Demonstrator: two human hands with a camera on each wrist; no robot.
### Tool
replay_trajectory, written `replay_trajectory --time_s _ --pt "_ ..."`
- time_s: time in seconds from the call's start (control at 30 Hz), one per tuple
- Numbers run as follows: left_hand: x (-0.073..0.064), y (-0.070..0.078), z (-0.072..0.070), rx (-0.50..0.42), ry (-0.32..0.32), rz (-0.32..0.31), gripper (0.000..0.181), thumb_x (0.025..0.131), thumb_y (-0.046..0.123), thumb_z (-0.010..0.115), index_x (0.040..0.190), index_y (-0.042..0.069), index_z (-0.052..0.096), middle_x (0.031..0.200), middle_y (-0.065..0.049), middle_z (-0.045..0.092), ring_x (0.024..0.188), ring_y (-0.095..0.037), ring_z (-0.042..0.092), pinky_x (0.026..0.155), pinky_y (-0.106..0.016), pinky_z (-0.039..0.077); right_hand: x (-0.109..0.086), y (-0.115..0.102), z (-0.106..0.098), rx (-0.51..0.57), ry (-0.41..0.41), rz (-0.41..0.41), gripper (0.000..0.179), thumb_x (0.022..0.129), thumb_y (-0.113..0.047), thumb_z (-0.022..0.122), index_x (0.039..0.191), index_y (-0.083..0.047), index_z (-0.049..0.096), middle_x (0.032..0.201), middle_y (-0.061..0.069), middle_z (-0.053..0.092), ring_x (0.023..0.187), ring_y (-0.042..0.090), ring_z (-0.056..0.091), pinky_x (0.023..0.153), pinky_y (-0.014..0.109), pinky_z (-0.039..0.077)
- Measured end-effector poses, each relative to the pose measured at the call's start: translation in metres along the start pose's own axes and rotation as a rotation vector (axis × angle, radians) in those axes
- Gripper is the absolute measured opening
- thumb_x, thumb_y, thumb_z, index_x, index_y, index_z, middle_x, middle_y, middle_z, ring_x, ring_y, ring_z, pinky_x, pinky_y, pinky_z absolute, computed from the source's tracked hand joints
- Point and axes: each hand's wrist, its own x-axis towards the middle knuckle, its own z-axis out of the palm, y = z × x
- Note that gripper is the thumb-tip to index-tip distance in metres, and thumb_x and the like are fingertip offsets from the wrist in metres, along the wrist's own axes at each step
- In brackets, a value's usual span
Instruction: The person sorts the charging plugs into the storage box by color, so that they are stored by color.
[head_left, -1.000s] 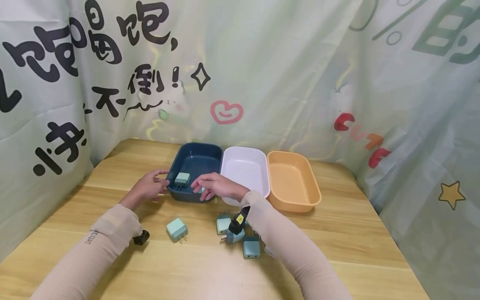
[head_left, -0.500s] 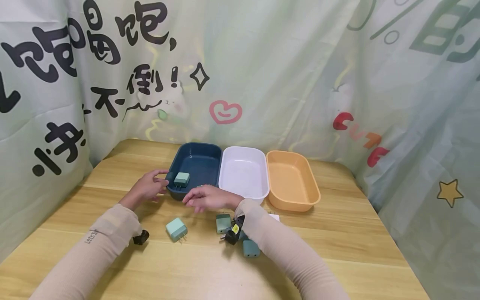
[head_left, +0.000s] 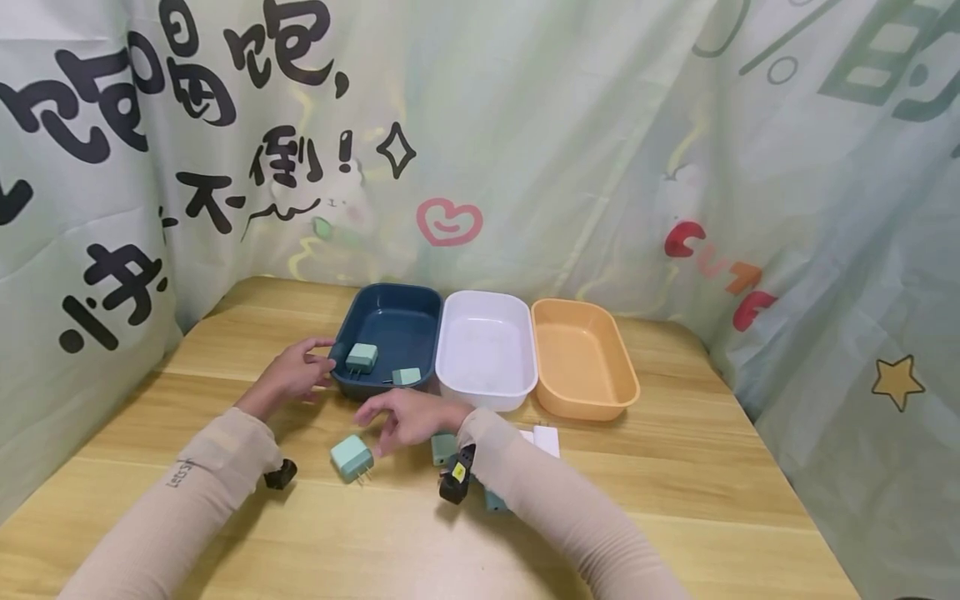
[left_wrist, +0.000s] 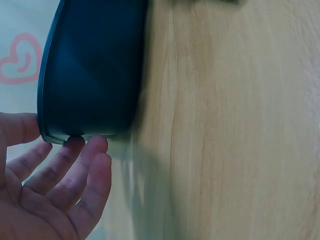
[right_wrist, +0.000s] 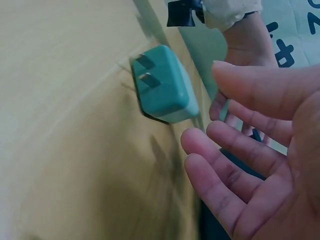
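My left hand rests its fingertips against the left end of the dark blue tray; in the left wrist view its spread fingers meet the tray's outer wall. Inside that tray lie a mint green charger plug and a second pale green plug. My right hand holds nothing and hovers beside a mint green two-prong charger plug lying on the table. The right wrist view shows this plug just off the relaxed fingertips, prongs facing away from the hand.
To the right of the blue tray stand a white tray and an orange tray, side by side. Under and around the right forearm lie several other plugs, among them a green one, a blue-green one and a white one. A printed curtain hangs behind the table.
My right hand has drawn back from over the blue tray towards the loose mint plug, uncovering the second plug in the tray. My left hand stays at the tray's end.
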Motion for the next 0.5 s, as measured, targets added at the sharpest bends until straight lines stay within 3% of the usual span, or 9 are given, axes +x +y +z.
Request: replay_trajectory --time_s 0.5 --pt "0.001 0.002 -0.001 0.028 -0.012 -0.01 0.052 0.103 0.016 0.046 0.15 0.005 0.029 0.143 -0.033 0.039 0.115 -0.042 0.057 0.076 -0.044 0.055 0.01 0.002 0.018 -0.061 -0.032 0.005 0.062 0.077 -0.004 0.081 0.133 -0.006 0.055 0.118 -0.003 0.062 0.076 0.008 0.063 0.074 0.018 0.049"
